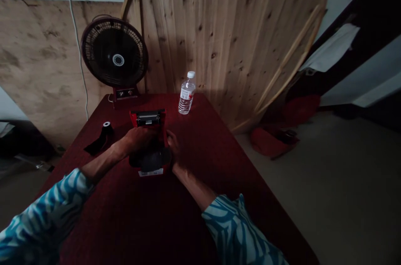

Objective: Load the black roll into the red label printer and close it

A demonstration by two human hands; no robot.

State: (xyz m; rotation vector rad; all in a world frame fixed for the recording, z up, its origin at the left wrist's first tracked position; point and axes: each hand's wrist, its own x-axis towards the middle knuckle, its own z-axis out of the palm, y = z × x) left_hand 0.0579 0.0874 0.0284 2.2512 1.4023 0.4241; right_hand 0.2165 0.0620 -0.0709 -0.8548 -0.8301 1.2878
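On the dark red table stands a small red and black printer [151, 172], its lid raised at the back and its inside exposed. My left hand [140, 137] reaches into the opening from the left; its fingers are lost in the dark interior, so what they touch cannot be made out. Against the printer's right side lies my right hand [174, 146], its fingers curled at the red edge. To the left of the printer is a black ribbon roll [107, 128] with a white core, a loose strip of it trailing toward the table's left edge.
A dark fan [114, 54] stands at the table's [200, 198] back left corner. Near the back edge is a clear water bottle [187, 94] with a white cap. A large round wooden board [232, 35] leans on the wall behind. Red items [272, 142] sit on the floor at right.
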